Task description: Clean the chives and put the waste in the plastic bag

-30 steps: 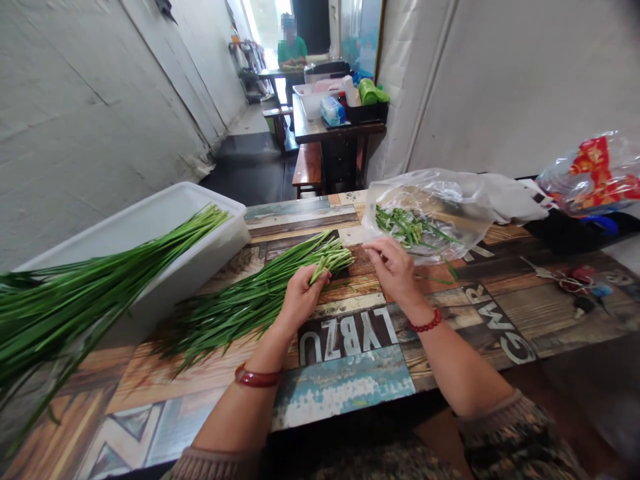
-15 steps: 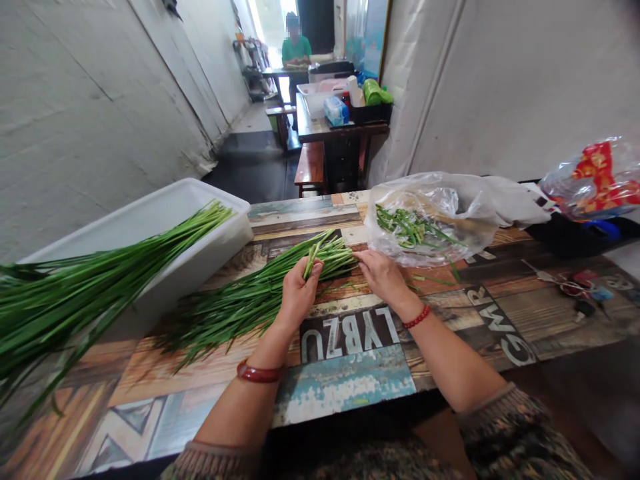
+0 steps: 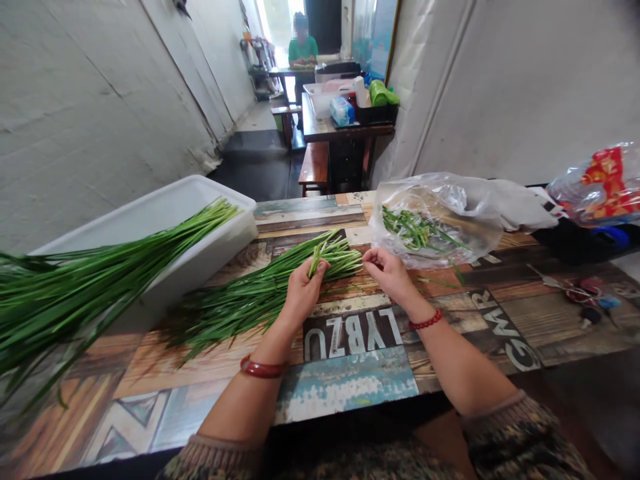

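Note:
My left hand (image 3: 306, 287) is closed round a few garlic chives (image 3: 319, 253), their pale stem ends poking up past the thumb. Beneath and beside it, a loose pile of garlic chives (image 3: 235, 300) lies on the table, leaves to the left and cut ends to the right. Just right of those ends is my right hand (image 3: 389, 272), thumb and fingers pinched together; whatever is between them is too small to make out. Behind the right hand, a clear plastic bag (image 3: 480, 210) lies open with green scraps (image 3: 413, 227) inside.
A white plastic tub (image 3: 210, 193) at the left holds a large bunch of chives (image 3: 125, 267). Keys and scissors (image 3: 583, 293) lie at the right, below a red-printed package (image 3: 605, 180). A person in green (image 3: 303, 50) sits at a far table.
My right hand has drawn slightly right, away from the stem ends. My left hand keeps its hold on the chives. The whole view has shifted a little.

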The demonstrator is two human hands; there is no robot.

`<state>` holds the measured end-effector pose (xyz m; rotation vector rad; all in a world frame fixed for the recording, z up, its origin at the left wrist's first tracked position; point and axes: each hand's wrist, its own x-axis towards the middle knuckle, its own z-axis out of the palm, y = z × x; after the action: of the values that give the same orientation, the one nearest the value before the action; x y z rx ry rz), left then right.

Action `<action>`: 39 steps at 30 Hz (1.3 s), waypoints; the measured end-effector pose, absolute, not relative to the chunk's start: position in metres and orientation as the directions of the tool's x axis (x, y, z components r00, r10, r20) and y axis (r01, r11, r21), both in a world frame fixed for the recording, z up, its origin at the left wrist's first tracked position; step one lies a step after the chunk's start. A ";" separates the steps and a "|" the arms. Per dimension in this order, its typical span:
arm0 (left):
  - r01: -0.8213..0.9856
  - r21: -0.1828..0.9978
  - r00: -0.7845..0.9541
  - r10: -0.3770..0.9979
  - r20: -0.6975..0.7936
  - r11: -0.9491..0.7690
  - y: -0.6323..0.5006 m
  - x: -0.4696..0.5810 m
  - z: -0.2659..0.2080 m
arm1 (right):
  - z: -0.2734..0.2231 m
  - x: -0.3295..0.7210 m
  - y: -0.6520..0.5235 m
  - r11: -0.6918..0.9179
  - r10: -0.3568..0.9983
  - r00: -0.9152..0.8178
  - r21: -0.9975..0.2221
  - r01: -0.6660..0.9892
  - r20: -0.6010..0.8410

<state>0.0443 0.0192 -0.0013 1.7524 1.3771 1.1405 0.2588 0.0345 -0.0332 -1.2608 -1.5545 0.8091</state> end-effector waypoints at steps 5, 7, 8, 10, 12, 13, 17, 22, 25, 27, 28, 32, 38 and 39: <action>0.444 0.842 0.136 0.952 0.275 -0.307 0.017 0.047 0.002 | -0.032 0.258 0.033 0.293 0.954 -0.035 -0.892 0.343 0.299; 0.437 0.840 0.173 0.947 0.271 -0.320 0.016 0.047 0.002 | -0.028 0.260 0.031 0.332 0.936 -0.045 -0.839 0.430 0.348; 0.432 0.843 0.185 0.946 0.265 -0.320 0.016 0.048 0.001 | -0.026 0.260 0.030 0.359 0.921 -0.047 -0.799 0.483 0.386; 0.425 0.850 0.189 0.949 0.253 -0.311 0.016 0.048 0.001 | -0.020 0.262 0.028 0.398 0.886 -0.032 -0.725 0.563 0.462; 0.423 0.855 0.183 0.953 0.244 -0.300 0.016 0.048 0.000 | -0.016 0.264 0.025 0.424 0.867 -0.040 -0.695 0.581 0.496; 0.424 0.856 0.182 0.953 0.241 -0.297 0.016 0.048 0.000 | -0.014 0.264 0.024 0.444 0.866 -0.077 -0.687 0.575 0.495; 0.436 0.851 0.177 0.955 0.237 -0.292 0.015 0.048 0.001 | -0.016 0.264 0.022 0.553 0.832 -0.365 -0.560 0.617 0.419; 0.436 0.850 0.169 0.954 0.246 -0.296 0.015 0.049 0.001 | -0.020 0.268 0.024 0.477 0.853 -0.318 -0.374 0.795 0.413; 0.435 0.847 0.176 0.952 0.252 -0.304 0.016 0.049 0.001 | -0.020 0.271 0.025 0.468 0.855 -0.301 -0.378 0.799 0.423; 0.432 0.850 0.176 0.953 0.247 -0.300 0.016 0.048 0.001 | -0.022 0.272 0.027 0.475 0.855 -0.307 -0.395 0.787 0.418; 0.433 0.851 0.176 0.953 0.245 -0.298 0.016 0.048 0.001 | -0.023 0.272 0.027 0.475 0.856 -0.307 -0.401 0.783 0.416; 0.437 0.847 0.183 0.952 0.246 -0.303 0.016 0.048 0.000 | -0.026 0.272 0.029 0.461 0.867 -0.283 -0.445 0.768 0.410; 0.430 0.848 0.192 0.949 0.250 -0.310 0.017 0.048 0.000 | -0.024 0.271 0.030 0.412 0.907 -0.223 -0.651 0.638 0.356; 0.431 0.847 0.196 0.949 0.248 -0.311 0.017 0.048 0.000 | -0.023 0.270 0.030 0.395 0.916 -0.209 -0.679 0.618 0.342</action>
<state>0.0477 0.0167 -0.0001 1.8449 1.2882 1.0549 0.2701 0.0298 -0.0226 -1.3133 -1.9293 0.5219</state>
